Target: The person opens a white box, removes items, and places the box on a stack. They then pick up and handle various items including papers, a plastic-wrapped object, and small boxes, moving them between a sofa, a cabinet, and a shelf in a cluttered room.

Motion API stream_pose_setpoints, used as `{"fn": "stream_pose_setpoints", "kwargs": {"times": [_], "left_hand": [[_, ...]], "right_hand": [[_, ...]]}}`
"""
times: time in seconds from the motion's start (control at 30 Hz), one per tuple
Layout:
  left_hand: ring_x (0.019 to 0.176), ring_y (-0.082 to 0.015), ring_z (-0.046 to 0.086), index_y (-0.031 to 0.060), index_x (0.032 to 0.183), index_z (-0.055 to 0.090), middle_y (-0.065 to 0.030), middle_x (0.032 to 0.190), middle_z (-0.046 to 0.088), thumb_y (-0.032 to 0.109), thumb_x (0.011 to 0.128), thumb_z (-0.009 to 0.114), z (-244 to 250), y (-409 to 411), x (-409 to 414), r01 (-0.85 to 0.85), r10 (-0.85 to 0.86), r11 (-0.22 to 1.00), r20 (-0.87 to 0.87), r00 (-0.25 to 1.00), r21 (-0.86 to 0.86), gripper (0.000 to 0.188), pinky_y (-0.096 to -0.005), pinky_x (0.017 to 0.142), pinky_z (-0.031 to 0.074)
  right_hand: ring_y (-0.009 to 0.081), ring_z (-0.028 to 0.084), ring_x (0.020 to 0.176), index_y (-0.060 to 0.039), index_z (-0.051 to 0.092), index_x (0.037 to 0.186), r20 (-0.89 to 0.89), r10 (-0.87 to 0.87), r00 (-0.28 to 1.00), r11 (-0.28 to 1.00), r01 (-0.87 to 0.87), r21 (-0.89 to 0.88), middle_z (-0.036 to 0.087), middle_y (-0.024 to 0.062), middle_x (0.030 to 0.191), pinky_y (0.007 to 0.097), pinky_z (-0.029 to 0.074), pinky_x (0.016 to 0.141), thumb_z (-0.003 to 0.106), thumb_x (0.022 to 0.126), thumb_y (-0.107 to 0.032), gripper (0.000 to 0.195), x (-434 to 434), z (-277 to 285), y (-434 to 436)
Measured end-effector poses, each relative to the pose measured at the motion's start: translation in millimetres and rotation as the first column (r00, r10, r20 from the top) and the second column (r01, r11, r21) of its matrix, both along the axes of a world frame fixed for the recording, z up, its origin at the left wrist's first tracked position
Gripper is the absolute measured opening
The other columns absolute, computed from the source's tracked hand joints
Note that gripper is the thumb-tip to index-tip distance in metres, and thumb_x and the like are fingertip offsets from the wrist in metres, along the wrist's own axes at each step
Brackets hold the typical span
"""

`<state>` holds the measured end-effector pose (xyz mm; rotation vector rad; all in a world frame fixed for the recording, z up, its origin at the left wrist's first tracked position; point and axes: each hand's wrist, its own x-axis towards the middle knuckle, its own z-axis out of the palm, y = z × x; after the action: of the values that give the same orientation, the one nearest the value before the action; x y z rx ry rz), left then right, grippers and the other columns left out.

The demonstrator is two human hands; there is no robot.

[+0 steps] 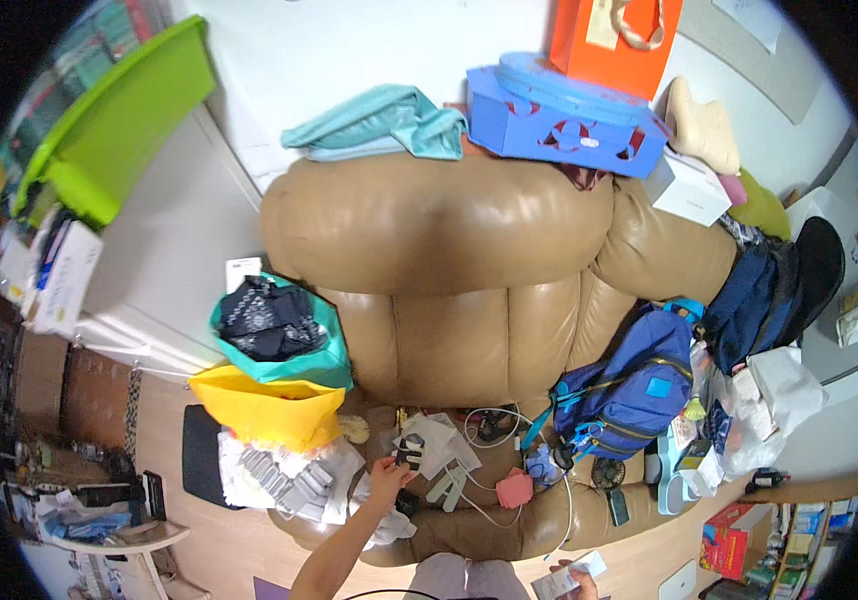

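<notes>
My left hand [388, 480] reaches over the seat of a tan leather sofa [451, 352]. Its fingers grip a small dark object with pale bands [409, 450], too small to identify. Crumpled white paper [440, 446] lies just beyond it. Low at the right, my right hand [585, 583] holds a small white box [567, 576] in front of the sofa. Near the left hand are a pale green folded strip [447, 487], a white cable [489, 523] and a pink square item [514, 487].
A yellow bag [271, 409] and a teal bag [335, 352] with dark cloth stand at left. A blue backpack [631, 382] leans on the right side, near a small black fan [609, 474]. A blue box [549, 124] and an orange paper bag [616, 56] rest behind the backrest.
</notes>
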<state>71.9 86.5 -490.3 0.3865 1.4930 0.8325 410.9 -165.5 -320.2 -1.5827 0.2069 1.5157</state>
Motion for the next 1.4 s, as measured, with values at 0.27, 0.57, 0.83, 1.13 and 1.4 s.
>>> {"fn": "stream_pose_setpoints", "kwargs": {"times": [0.27,0.57,0.83,1.13,1.4], "left_hand": [[0.075,-0.0078,0.059,0.0048,0.104,0.057,-0.0009,0.088,0.062,0.007,0.085,0.058,181,-41,-33,0.034,-0.11,0.925,0.18,0.978,0.378,0.019,-0.0228,0.069,0.051],[0.058,-0.0041,0.049,0.003,0.089,0.062,0.0032,0.067,0.057,0.022,0.087,0.059,356,-47,-125,-0.196,0.424,0.671,-0.153,0.892,0.715,0.02,-0.0188,0.055,0.039],[0.058,-0.0111,0.053,-0.001,0.103,0.046,-0.0085,0.081,0.053,0.005,0.08,0.058,513,69,-294,0.044,0.829,0.198,-0.191,0.526,0.979,0.026,-0.0241,0.052,0.045],[0.062,-0.0271,0.062,-0.0059,0.092,0.063,-0.0232,0.083,0.063,0.015,0.08,0.054,534,129,-360,-0.018,0.897,0.431,-0.426,0.116,0.902,0.025,-0.0347,0.066,0.048],[0.108,-0.0362,0.046,0.0111,0.108,0.059,-0.0188,0.112,0.053,0.029,0.086,0.045,524,148,-357,-0.073,0.83,0.551,-0.555,-0.055,0.831,0.032,-0.0437,0.092,0.035]], "right_hand": [[0.0198,0.059,0.069,-0.0045,0.055,0.103,-0.191,0.034,0.981,0.991,-0.009,0.13,0.061,0.0064,0.084,0.0312,0.048,0.056,0.055,0.077,-0.025,0.034,12,-6,52],[0.0185,0.054,0.056,-0.0078,0.059,0.084,-0.126,0.56,0.819,0.828,-0.546,0.128,0.057,0.0058,0.068,0.032,0.043,0.046,0.059,0.077,-0.028,0.022,-6,19,109],[0.0138,0.057,0.071,-0.0093,0.056,0.107,0.045,0.487,0.872,0.776,-0.456,0.436,0.061,0.0019,0.087,0.026,0.046,0.057,0.052,0.083,-0.026,0.03,-57,61,105],[0.0134,0.056,0.063,-0.0107,0.058,0.1,0.024,0.106,0.994,0.974,-0.108,0.197,0.061,0.0011,0.081,0.0258,0.043,0.049,0.058,0.08,-0.03,0.028,-41,36,75],[0.0144,0.058,0.068,-0.0115,0.057,0.102,-0.091,0.156,0.984,0.947,-0.122,0.298,0.062,0.003,0.086,0.0247,0.043,0.05,0.057,0.08,-0.029,0.028,-25,45,55]]}}
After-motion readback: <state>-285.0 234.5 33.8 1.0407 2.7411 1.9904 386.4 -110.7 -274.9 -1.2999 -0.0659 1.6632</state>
